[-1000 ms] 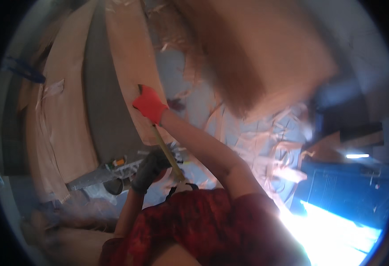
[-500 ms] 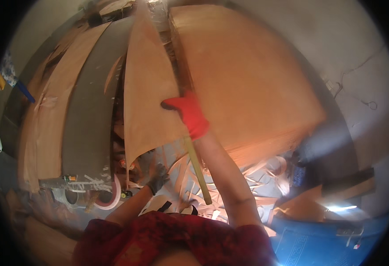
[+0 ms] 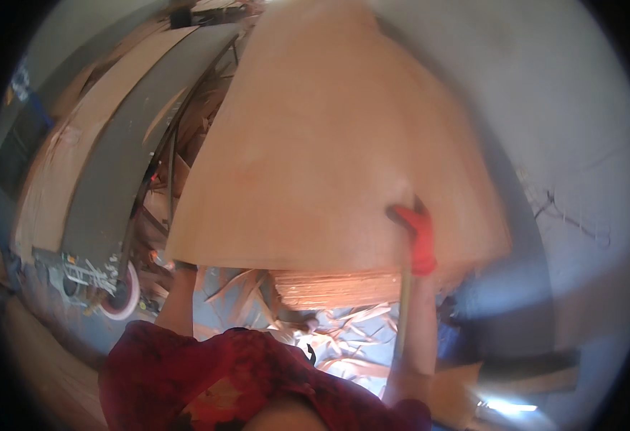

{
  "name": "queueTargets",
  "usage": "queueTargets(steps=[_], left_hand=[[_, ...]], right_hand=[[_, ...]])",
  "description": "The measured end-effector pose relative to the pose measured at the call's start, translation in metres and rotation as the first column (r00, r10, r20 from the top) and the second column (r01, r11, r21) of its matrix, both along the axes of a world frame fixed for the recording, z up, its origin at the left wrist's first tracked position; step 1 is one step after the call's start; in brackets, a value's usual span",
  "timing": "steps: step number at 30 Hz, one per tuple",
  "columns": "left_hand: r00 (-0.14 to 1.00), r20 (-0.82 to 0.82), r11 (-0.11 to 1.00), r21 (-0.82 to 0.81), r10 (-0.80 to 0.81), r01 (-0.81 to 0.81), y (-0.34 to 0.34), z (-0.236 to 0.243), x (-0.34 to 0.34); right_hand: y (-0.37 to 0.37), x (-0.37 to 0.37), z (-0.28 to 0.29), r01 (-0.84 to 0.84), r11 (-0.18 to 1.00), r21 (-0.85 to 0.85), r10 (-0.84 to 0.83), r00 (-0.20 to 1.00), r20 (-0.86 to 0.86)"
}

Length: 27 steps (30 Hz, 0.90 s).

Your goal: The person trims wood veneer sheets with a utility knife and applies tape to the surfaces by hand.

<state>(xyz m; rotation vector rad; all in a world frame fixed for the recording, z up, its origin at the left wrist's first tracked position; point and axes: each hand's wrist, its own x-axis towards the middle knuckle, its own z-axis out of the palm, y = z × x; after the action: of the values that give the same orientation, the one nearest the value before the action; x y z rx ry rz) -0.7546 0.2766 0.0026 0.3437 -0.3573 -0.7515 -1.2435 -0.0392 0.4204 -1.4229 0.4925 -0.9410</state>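
A sheet is covering most of the left hand, leaving its grip unseen, and is concealing all but the near edge of a stack. The right hand is showing as a red blur, its fingers smearing, and is masking one end of a stick. The lower edge is cropping the shirt; at far left, a blue object is blurring beyond recognition.

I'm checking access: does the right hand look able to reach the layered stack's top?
Probably not: the tan sheet hides the top of the layered stack, and the right hand is over that sheet.
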Motion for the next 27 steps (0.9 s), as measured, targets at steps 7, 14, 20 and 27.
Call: queueTargets(steps=[7,14,20,27], left_hand=[[0.95,0.133,0.958,-0.08,0.283,-0.274,-0.059,-0.016,-0.028],[0.996,-0.039,0.977,-0.196,0.079,-0.085,-0.153,0.071,-0.172],[0.896,-0.164,0.869,0.364,0.414,-0.335,-0.163,0.094,-0.189],[0.907,-0.179,0.89,0.338,0.381,-0.307,-0.208,0.143,-0.28]], right_hand=[[-0.118,-0.129,0.007,0.139,0.987,-0.08,-0.155,0.954,-0.256],[-0.203,-0.255,0.018,0.293,0.952,-0.089,-0.304,0.875,-0.377],[-0.295,-0.307,-0.012,0.216,0.976,-0.038,-0.215,0.911,-0.35],[-0.385,-0.405,-0.075,0.253,0.966,-0.048,-0.255,0.914,-0.316]])
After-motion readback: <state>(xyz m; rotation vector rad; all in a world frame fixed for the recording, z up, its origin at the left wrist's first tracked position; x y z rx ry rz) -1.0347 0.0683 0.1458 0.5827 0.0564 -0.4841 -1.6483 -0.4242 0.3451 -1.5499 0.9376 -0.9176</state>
